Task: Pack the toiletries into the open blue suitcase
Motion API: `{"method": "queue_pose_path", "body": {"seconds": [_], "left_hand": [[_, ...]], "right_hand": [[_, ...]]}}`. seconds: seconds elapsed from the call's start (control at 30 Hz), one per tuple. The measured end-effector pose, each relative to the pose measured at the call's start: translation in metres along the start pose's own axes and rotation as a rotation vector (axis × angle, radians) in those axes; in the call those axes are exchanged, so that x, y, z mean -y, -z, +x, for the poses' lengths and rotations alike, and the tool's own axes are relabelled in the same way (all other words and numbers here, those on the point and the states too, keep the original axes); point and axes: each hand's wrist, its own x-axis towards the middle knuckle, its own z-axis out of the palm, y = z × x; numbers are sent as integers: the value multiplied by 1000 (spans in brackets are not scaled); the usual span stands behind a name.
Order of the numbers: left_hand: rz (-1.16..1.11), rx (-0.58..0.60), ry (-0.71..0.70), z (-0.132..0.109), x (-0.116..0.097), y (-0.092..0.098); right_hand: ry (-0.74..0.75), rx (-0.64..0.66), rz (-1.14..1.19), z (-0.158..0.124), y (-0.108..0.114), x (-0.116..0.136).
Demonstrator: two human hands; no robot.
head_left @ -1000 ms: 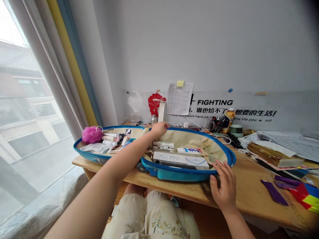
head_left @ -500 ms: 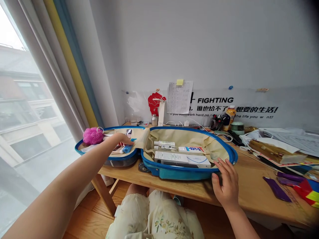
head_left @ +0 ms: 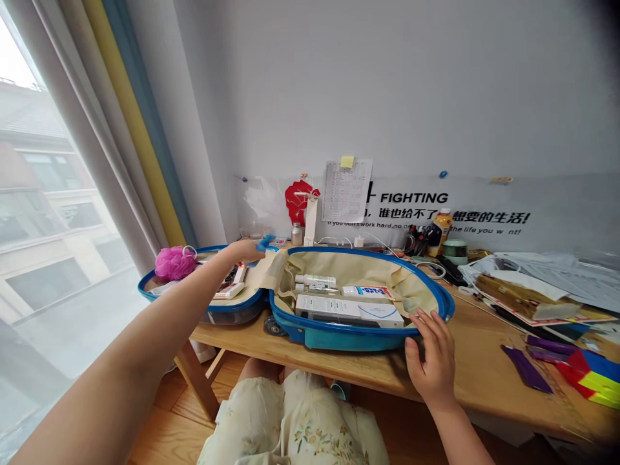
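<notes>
An open blue suitcase (head_left: 334, 334) with beige lining lies on the table. Over its left half, my left hand (head_left: 245, 252) is closed round a small blue bottle-shaped thing (head_left: 264, 243), partly covered by my fingers. My right hand (head_left: 433, 355) rests at the front right rim, fingers spread, holding nothing. In the right half lie a toothpaste tube (head_left: 367, 291), a long white box (head_left: 349, 310) and small white-capped bottles (head_left: 316, 281). A pink bath puff (head_left: 175, 263) sits at the left end. Small boxes (head_left: 230, 290) lie in the left half, partly behind my forearm.
Papers and a brown pouch (head_left: 526, 297) are piled at the right, near purple packets (head_left: 527, 368) and a coloured block (head_left: 593, 374). An orange bottle (head_left: 438, 231) and a silver jar (head_left: 296, 234) stand along the wall. A curtain (head_left: 121, 129) hangs at the left.
My left hand has lifted the blue bottle-shaped thing from among the items in the left half, up and towards the back. My right hand stays at the rim. The view has shifted slightly.
</notes>
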Motion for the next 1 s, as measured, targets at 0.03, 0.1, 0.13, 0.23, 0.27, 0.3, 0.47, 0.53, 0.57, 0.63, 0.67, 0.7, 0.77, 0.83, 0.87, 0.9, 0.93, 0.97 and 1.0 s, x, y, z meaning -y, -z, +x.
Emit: {"method": "queue_pose_path", "body": {"seconds": [0.03,0.1,0.13,0.23,0.27,0.3,0.47,0.53,0.57,0.63,0.67,0.7,0.77,0.83,0.87,0.9,0.93,0.97,1.0], "left_hand": [[1,-16,-22,3,-13,4],[5,-34,-76,8,-46,2],[3,-45,-121,10,-64,-2],[5,-42,-259,13,-120,-29],[6,-23,-299,13,-137,-40],[9,1,-335,13,-151,-51],[37,117,-437,13,-194,-95],[46,140,-455,15,-200,-108],[47,146,-461,17,-200,-113],[43,148,-466,20,-200,-123],[37,147,-466,21,-199,-127],[31,146,-466,23,-198,-131],[16,146,-469,26,-196,-137],[0,149,-478,30,-195,-141],[-6,153,-484,31,-194,-142],[-9,160,-491,32,-194,-143],[-10,170,-498,33,-193,-144],[-8,182,-506,34,-193,-144],[-5,195,-513,33,-193,-144]], "right_hand": [[-4,0,0,0,0,0],[-12,1,3,-1,0,0],[-17,3,3,-1,0,0],[-15,9,1,-2,0,-1],[-10,11,0,-2,0,-1],[-6,12,-2,-2,1,-1],[-10,21,-7,-1,2,1],[-4,19,-7,0,2,1],[-1,20,-7,0,2,1],[0,24,-9,0,3,2],[-2,25,-10,0,3,2],[-4,25,-11,0,3,2],[-6,22,-8,-1,2,1],[-9,18,-4,-1,2,1],[-10,18,-4,-1,2,1],[-9,18,-3,-1,2,1],[-7,18,-1,-1,2,1],[-6,17,1,-1,2,1],[-5,16,4,-1,2,1]]}}
